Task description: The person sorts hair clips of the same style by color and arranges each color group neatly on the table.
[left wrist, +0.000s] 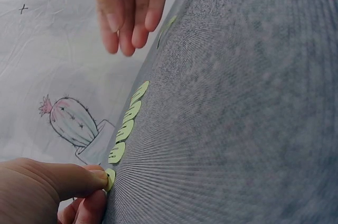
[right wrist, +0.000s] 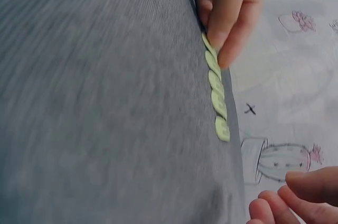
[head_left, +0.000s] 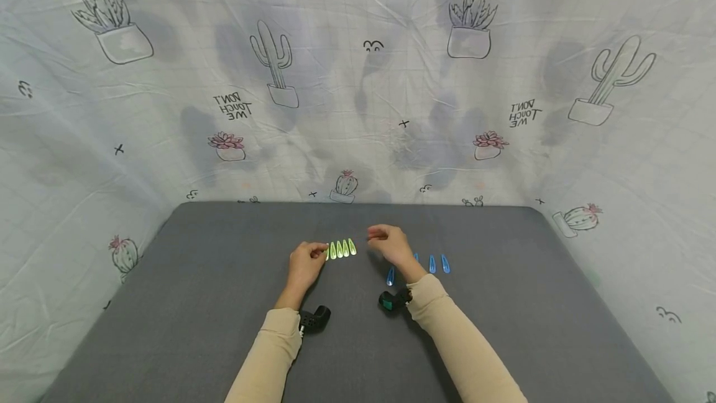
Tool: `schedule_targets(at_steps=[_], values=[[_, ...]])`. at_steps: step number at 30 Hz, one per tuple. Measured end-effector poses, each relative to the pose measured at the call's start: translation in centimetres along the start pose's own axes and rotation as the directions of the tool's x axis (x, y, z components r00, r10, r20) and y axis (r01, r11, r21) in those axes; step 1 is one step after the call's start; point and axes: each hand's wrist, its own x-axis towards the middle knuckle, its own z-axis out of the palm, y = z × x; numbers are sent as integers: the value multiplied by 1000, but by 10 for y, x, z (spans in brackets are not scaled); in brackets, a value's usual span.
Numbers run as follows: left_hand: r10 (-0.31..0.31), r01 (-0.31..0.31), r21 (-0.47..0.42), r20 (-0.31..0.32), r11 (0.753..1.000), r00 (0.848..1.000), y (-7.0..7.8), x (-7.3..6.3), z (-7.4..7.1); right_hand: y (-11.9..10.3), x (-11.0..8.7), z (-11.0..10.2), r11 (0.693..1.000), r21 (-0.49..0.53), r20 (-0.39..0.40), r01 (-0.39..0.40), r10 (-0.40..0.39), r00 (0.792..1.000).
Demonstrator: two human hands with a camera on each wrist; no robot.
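Observation:
Several yellow-green snap hair clips point(head_left: 339, 249) lie side by side in a row on the grey table. My left hand point(head_left: 306, 264) is at the row's left end, where its thumb and fingertip pinch the end clip point(left wrist: 110, 179), covering part of it. My right hand point(head_left: 391, 246) hovers to the right of the row, fingers loosely bent, with nothing visible between them. Blue snap hair clips lie nearer the right arm: one point(head_left: 390, 276) just left of the wrist, two point(head_left: 432, 264) to its right, and another point(head_left: 416, 257) partly hidden by the hand.
The grey table point(head_left: 196, 278) ends at a pale cloth backdrop point(head_left: 335, 79) printed with cacti. In the left wrist view a separate yellow-green piece point(left wrist: 168, 28) shows beyond the row, below the right hand. Black wrist cameras point(head_left: 317, 319) stick out from both wrists.

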Motion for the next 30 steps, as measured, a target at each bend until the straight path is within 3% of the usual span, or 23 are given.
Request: schedule_targets(at_steps=[16, 30], values=[[-5, 5, -3, 2, 1000, 1000, -1, 0, 0, 26, -4, -24, 997, 76, -120, 23, -14, 993], [5, -5, 10, 0, 1000, 1000, -2, 0, 1, 32, 1, -24, 999, -11, -103, -49, 47, 994]])
